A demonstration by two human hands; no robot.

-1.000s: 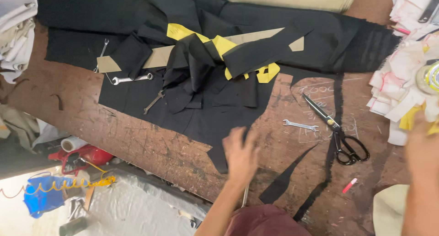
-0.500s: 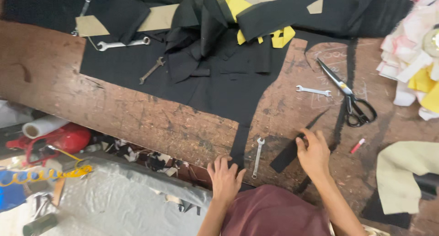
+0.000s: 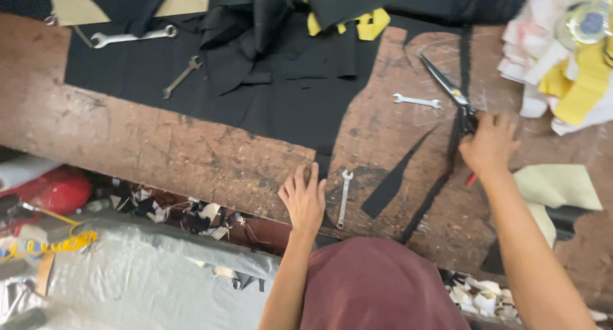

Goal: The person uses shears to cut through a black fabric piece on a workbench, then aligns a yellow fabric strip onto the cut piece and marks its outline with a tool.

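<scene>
My left hand (image 3: 304, 199) lies flat with fingers apart on the worn wooden table (image 3: 159, 145), at its near edge. It rests beside the pointed tip of a large black fabric piece (image 3: 287, 93) and a small wrench (image 3: 345, 199). My right hand (image 3: 488, 145) is closed over the handles of the big scissors (image 3: 444, 84), whose blades point away to the upper left. Two narrow black fabric strips (image 3: 396, 176) lie between my hands. A red marker (image 3: 471, 180) pokes out under my right wrist.
More wrenches lie on the table (image 3: 415, 100) and on the black fabric (image 3: 182, 76), (image 3: 131, 37). Yellow cloth bits (image 3: 364, 26) sit at the top. White and yellow rags (image 3: 575, 81) are piled at the right, with a cream sheet (image 3: 555, 189) below. Scraps and a red object (image 3: 57, 189) lie on the floor.
My right hand moved up and to the right, from the black strip to the scissors' handles. My left hand slid slightly forward along the table edge. The view shifted closer.
</scene>
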